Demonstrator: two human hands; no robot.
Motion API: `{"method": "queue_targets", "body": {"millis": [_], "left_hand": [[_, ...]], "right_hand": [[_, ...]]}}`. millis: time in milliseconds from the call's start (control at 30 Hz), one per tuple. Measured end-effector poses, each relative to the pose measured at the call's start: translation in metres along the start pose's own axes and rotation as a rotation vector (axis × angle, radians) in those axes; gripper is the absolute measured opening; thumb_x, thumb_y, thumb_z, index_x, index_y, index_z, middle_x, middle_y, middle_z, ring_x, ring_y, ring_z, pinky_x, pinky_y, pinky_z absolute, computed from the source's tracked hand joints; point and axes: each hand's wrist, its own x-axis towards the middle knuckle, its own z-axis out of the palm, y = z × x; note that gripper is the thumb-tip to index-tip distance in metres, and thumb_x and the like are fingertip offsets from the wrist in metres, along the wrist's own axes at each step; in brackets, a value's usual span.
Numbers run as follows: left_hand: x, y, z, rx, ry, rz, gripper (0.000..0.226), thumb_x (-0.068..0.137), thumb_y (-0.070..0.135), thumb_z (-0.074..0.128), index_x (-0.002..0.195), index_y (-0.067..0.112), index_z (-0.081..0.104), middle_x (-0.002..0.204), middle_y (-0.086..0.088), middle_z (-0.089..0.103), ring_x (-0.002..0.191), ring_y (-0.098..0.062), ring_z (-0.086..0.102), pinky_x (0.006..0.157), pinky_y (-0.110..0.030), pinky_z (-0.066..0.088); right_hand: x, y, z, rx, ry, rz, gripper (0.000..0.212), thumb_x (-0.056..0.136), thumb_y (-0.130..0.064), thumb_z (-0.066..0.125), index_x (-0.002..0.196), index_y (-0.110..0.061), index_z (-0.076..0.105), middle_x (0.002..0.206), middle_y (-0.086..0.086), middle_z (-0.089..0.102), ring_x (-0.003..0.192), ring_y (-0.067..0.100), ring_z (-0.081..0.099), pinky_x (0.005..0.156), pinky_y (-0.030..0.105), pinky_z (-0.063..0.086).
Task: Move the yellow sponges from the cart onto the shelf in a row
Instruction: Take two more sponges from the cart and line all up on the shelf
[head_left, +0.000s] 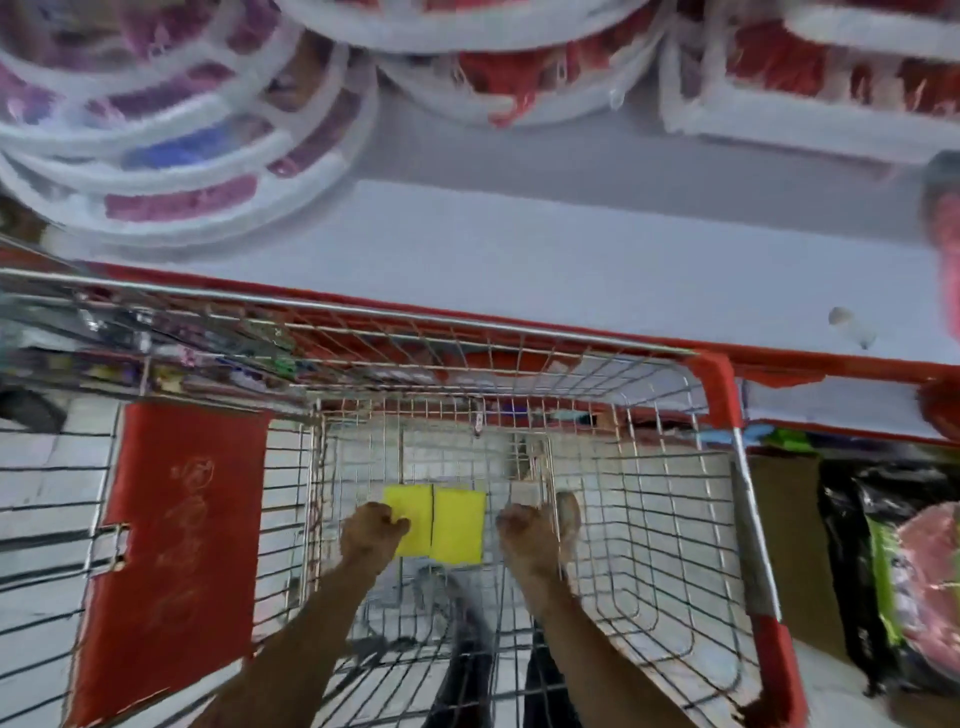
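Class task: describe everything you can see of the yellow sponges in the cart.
The yellow sponges are two flat, bright yellow rectangles, plain and soft-looking, lying side by side with a thin dark seam between them. They rest low in the wire cart. The left hand closes on the left sponge's near corner; the right hand is beside them, apparently not touching.

I see two bare forearms without sleeves, left hand (371, 530) and right hand (524, 535) ungloved; dark trousers, possibly, at 6 o'clock.

The cart (717, 384) is open on top, wire walls on every side. Beyond it the shelf (545, 260) lies bare, round packs (171, 130) crowding its back.
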Motion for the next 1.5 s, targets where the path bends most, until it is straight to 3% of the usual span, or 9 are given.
{"method": "queue_targets", "body": {"millis": [100, 200, 300, 433, 600, 733, 900, 1033, 1500], "left_hand": [[0.013, -0.005, 0.014, 0.137, 0.043, -0.035, 0.048, 0.087, 0.031, 0.066, 0.121, -0.001, 0.061, 0.127, -0.018, 0.062, 0.117, -0.032, 0.059, 0.094, -0.037, 0.048], [0.021, -0.007, 0.023, 0.136, 0.042, -0.068, 0.055, 0.085, 0.037, 0.067, 0.12, -0.005, 0.058, 0.124, -0.023, 0.062, 0.112, -0.034, 0.061, 0.09, -0.041, 0.051], [0.023, -0.009, 0.032, 0.029, 0.043, -0.081, 0.057, 0.082, 0.034, 0.072, 0.118, -0.007, 0.059, 0.122, -0.024, 0.063, 0.114, -0.035, 0.06, 0.094, -0.044, 0.052], [0.015, -0.007, 0.036, -0.137, 0.09, -0.14, 0.061, 0.077, 0.03, 0.077, 0.122, -0.003, 0.052, 0.124, -0.023, 0.063, 0.117, -0.035, 0.059, 0.095, -0.041, 0.048], [0.003, -0.002, 0.026, -0.223, 0.086, -0.141, 0.057, 0.07, 0.03, 0.083, 0.112, 0.002, 0.058, 0.117, -0.02, 0.067, 0.109, -0.034, 0.063, 0.083, -0.035, 0.051], [-0.011, 0.006, 0.011, -0.285, 0.037, -0.088, 0.061, 0.07, 0.026, 0.085, 0.119, 0.002, 0.058, 0.126, -0.02, 0.064, 0.114, -0.034, 0.062, 0.091, -0.04, 0.053], [-0.037, 0.025, -0.015, -0.329, -0.07, 0.045, 0.02, 0.075, 0.026, 0.08, 0.086, 0.014, 0.069, 0.113, -0.019, 0.071, 0.095, -0.031, 0.067, 0.085, -0.041, 0.057], [-0.068, 0.048, -0.04, -0.396, -0.148, 0.181, 0.021, 0.081, 0.021, 0.076, 0.068, 0.017, 0.06, 0.092, -0.015, 0.066, 0.088, -0.029, 0.063, 0.09, -0.047, 0.055], [-0.173, 0.148, -0.153, -0.54, -0.232, 0.582, 0.042, 0.078, 0.022, 0.078, 0.11, -0.005, 0.068, 0.11, -0.018, 0.073, 0.099, -0.028, 0.071, 0.082, -0.038, 0.06]], "right_hand": [[0.012, 0.015, 0.019, 0.035, -0.013, 0.057, 0.03, 0.092, -0.015, 0.057, 0.12, -0.009, 0.062, 0.114, 0.011, 0.068, 0.107, 0.026, 0.064, 0.081, 0.02, 0.045], [0.022, 0.024, 0.032, 0.072, 0.024, 0.073, 0.028, 0.086, -0.011, 0.066, 0.112, -0.001, 0.067, 0.104, 0.017, 0.074, 0.087, 0.023, 0.069, 0.062, 0.016, 0.05], [0.028, 0.025, 0.038, 0.01, -0.069, 0.069, 0.036, 0.087, -0.019, 0.066, 0.117, 0.001, 0.063, 0.11, 0.019, 0.071, 0.093, 0.027, 0.067, 0.078, 0.031, 0.054], [0.033, 0.022, 0.035, -0.048, -0.085, 0.098, 0.05, 0.084, -0.03, 0.071, 0.126, -0.006, 0.058, 0.116, 0.015, 0.069, 0.107, 0.028, 0.064, 0.076, 0.022, 0.042], [0.032, 0.017, 0.022, 0.054, -0.114, 0.108, 0.019, 0.077, -0.023, 0.079, 0.073, -0.01, 0.065, 0.07, 0.007, 0.061, 0.061, 0.014, 0.058, 0.063, 0.022, 0.049], [0.018, 0.004, 0.0, 0.133, -0.182, 0.053, 0.029, 0.08, -0.015, 0.075, 0.102, 0.003, 0.071, 0.105, 0.026, 0.07, 0.098, 0.038, 0.068, 0.089, 0.051, 0.055], [-0.007, -0.01, -0.039, 0.184, -0.202, -0.041, 0.038, 0.084, -0.017, 0.073, 0.118, -0.001, 0.065, 0.102, 0.01, 0.068, 0.091, 0.027, 0.067, 0.091, 0.044, 0.056], [-0.03, -0.022, -0.068, 0.3, -0.141, -0.097, 0.034, 0.081, -0.011, 0.074, 0.112, 0.003, 0.065, 0.114, 0.02, 0.069, 0.095, 0.031, 0.068, 0.088, 0.043, 0.058], [-0.127, -0.119, -0.176, 0.515, -0.107, -0.478, 0.027, 0.084, -0.019, 0.071, 0.105, -0.002, 0.071, 0.104, 0.013, 0.076, 0.086, 0.019, 0.074, 0.07, 0.025, 0.061]]}}
